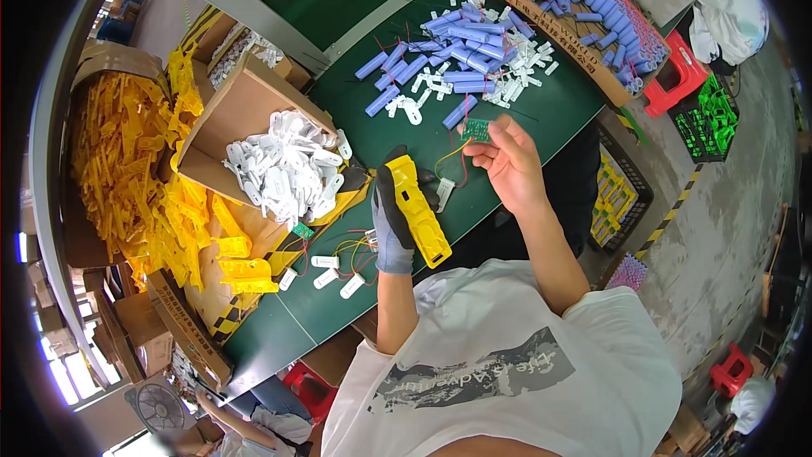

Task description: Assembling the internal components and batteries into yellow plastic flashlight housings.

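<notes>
In a dark grey and pale glove, my left hand (393, 228) grips a long yellow plastic casing (419, 213), its hollow side facing up. My bare right hand (514, 167) pinches a small green circuit board (476, 130) between thumb and fingers, to the right of the casing and above the table. Yellow and red wires run down from the board towards a white plastic piece (444, 193) beside the casing. A blue cylindrical battery cell (460, 112) lies just beyond the board; whether its red wire joins the board I cannot tell.
Blue cells (474, 46) and small white parts are heaped on the green table (338, 224). To the left stand a carton of white pieces (283, 165) and a pile of yellow casings (127, 161). Wired white pieces (325, 261) lie nearer. A cell-filled carton (584, 46) edges the far right.
</notes>
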`<move>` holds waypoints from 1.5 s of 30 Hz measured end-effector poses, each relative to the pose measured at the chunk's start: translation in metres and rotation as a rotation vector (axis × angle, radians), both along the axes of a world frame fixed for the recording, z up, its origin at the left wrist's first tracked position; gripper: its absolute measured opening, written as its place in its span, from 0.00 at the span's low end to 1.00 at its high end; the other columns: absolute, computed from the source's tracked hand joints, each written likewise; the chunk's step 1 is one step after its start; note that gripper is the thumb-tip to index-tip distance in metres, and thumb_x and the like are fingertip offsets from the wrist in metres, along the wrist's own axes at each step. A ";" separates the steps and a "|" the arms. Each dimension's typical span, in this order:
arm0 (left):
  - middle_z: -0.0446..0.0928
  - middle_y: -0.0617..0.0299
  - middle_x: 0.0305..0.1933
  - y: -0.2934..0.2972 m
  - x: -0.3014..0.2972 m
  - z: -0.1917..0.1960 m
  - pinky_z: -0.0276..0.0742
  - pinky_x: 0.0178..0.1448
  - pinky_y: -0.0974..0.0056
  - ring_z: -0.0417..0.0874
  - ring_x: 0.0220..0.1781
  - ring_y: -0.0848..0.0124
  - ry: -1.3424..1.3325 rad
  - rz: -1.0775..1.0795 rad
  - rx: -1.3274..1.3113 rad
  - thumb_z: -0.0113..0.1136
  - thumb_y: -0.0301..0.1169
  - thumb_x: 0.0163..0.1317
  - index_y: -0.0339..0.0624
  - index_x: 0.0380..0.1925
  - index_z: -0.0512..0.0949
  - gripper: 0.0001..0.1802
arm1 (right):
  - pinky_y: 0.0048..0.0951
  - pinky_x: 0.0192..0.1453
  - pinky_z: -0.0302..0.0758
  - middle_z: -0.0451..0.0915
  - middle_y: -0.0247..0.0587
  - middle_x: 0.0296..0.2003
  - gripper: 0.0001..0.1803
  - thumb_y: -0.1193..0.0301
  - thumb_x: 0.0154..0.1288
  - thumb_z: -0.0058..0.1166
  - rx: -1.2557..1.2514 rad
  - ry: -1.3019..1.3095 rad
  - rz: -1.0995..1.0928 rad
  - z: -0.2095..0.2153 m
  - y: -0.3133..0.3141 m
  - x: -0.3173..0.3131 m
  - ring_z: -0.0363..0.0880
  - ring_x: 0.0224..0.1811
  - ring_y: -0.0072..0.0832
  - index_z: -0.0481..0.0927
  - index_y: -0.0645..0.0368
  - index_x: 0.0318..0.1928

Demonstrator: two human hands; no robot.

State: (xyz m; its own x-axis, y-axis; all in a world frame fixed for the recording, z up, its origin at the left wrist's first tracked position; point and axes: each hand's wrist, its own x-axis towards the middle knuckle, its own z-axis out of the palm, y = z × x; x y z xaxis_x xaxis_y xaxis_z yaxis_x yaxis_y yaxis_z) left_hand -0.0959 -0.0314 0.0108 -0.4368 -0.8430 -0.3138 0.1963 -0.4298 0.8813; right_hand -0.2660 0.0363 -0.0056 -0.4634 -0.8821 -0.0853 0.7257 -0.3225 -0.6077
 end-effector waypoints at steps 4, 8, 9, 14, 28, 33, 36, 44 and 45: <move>0.75 0.59 0.29 -0.008 -0.003 0.005 0.74 0.29 0.68 0.77 0.25 0.70 -0.011 0.078 -0.029 0.41 0.60 0.69 0.44 0.62 0.65 0.35 | 0.22 0.37 0.79 0.83 0.47 0.43 0.05 0.71 0.70 0.52 0.099 0.241 0.105 0.008 0.007 0.003 0.84 0.37 0.25 0.76 0.59 0.40; 0.76 0.59 0.30 -0.018 -0.004 -0.003 0.76 0.30 0.66 0.77 0.26 0.70 0.090 0.061 0.031 0.36 0.65 0.67 0.45 0.63 0.65 0.39 | 0.22 0.37 0.78 0.83 0.40 0.34 0.05 0.76 0.65 0.57 0.144 0.346 0.184 0.003 0.007 0.006 0.83 0.34 0.22 0.81 0.63 0.40; 0.77 0.58 0.31 -0.018 -0.002 -0.008 0.76 0.30 0.66 0.78 0.25 0.70 0.162 0.023 0.118 0.35 0.65 0.67 0.45 0.63 0.65 0.39 | 0.22 0.37 0.78 0.83 0.40 0.34 0.05 0.76 0.65 0.57 0.140 0.346 0.206 0.001 0.007 0.009 0.83 0.34 0.22 0.81 0.63 0.40; 0.78 0.58 0.41 -0.008 -0.013 -0.033 0.79 0.37 0.66 0.81 0.37 0.70 0.168 0.044 0.162 0.38 0.56 0.72 0.43 0.55 0.69 0.29 | 0.19 0.36 0.77 0.83 0.37 0.32 0.07 0.76 0.62 0.61 0.167 0.325 0.210 -0.010 0.002 0.027 0.81 0.31 0.19 0.83 0.65 0.40; 0.77 0.61 0.37 -0.001 -0.014 -0.022 0.79 0.37 0.67 0.81 0.34 0.73 0.046 0.042 -0.049 0.38 0.49 0.74 0.43 0.45 0.72 0.22 | 0.14 0.26 0.63 0.80 0.31 0.26 0.07 0.75 0.61 0.63 0.279 0.365 0.101 -0.013 -0.010 0.049 0.70 0.23 0.12 0.84 0.66 0.37; 0.77 0.61 0.37 -0.001 -0.016 -0.022 0.77 0.38 0.67 0.80 0.33 0.74 -0.084 0.118 -0.255 0.39 0.47 0.75 0.42 0.45 0.73 0.21 | 0.14 0.23 0.60 0.78 0.28 0.24 0.06 0.75 0.60 0.64 0.333 0.413 -0.012 -0.010 -0.012 0.057 0.67 0.21 0.10 0.84 0.65 0.37; 0.77 0.62 0.37 0.000 -0.016 -0.017 0.77 0.38 0.67 0.79 0.34 0.74 -0.010 0.173 -0.150 0.39 0.47 0.75 0.42 0.45 0.74 0.21 | 0.14 0.22 0.59 0.78 0.28 0.24 0.06 0.75 0.60 0.64 0.325 0.442 -0.031 -0.010 -0.012 0.060 0.66 0.20 0.10 0.84 0.65 0.37; 0.77 0.62 0.39 -0.001 -0.018 -0.018 0.76 0.38 0.69 0.79 0.35 0.76 0.112 0.154 -0.074 0.41 0.46 0.75 0.41 0.50 0.73 0.21 | 0.15 0.25 0.61 0.78 0.29 0.25 0.06 0.75 0.60 0.64 0.300 0.400 0.028 -0.015 -0.008 0.050 0.67 0.22 0.11 0.84 0.65 0.36; 0.77 0.62 0.39 -0.001 -0.017 -0.018 0.76 0.39 0.69 0.78 0.36 0.76 0.112 0.142 -0.059 0.40 0.45 0.75 0.40 0.49 0.73 0.21 | 0.15 0.25 0.61 0.78 0.29 0.24 0.06 0.75 0.60 0.64 0.303 0.404 0.037 -0.016 -0.008 0.049 0.67 0.22 0.11 0.84 0.66 0.37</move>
State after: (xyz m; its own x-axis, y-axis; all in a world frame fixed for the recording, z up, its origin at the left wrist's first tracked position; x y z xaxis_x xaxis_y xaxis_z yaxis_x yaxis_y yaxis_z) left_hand -0.1127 -0.0325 -0.0072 -0.3411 -0.9143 -0.2185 0.3496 -0.3391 0.8734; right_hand -0.2166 0.0281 -0.0212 -0.4807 -0.8621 -0.1603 0.4209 -0.0665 -0.9047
